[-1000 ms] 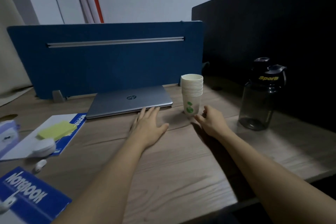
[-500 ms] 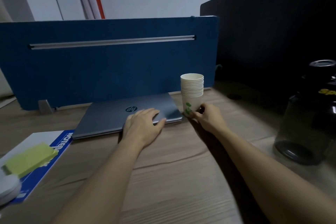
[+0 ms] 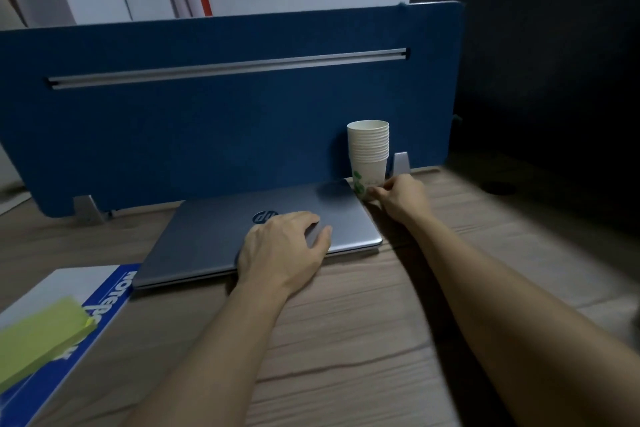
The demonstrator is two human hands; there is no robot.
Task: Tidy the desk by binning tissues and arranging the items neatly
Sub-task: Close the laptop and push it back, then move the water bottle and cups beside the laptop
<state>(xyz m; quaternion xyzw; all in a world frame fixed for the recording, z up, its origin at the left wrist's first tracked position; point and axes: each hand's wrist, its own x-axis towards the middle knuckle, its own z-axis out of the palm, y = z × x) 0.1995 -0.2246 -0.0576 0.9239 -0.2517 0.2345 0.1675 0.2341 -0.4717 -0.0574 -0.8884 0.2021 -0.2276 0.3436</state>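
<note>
A closed silver laptop (image 3: 214, 239) lies on the wooden desk (image 3: 363, 340) against the blue divider panel. My left hand (image 3: 284, 250) rests flat on its lid, near the front right part, fingers spread. A stack of white paper cups (image 3: 369, 156) stands upright at the laptop's back right corner, close to the divider. My right hand (image 3: 401, 198) pinches the base of the bottom cup from the right side.
The blue divider panel (image 3: 225, 121) walls off the back of the desk and a dark partition (image 3: 554, 80) stands on the right. A blue-and-white notebook (image 3: 104, 309) with a yellow-green sticky pad (image 3: 38, 340) on it lies at the front left.
Both hands moved away from me: the left slid from the desk onto the laptop lid, the right pushed the cup stack back to the divider. The bottle has left the view.
</note>
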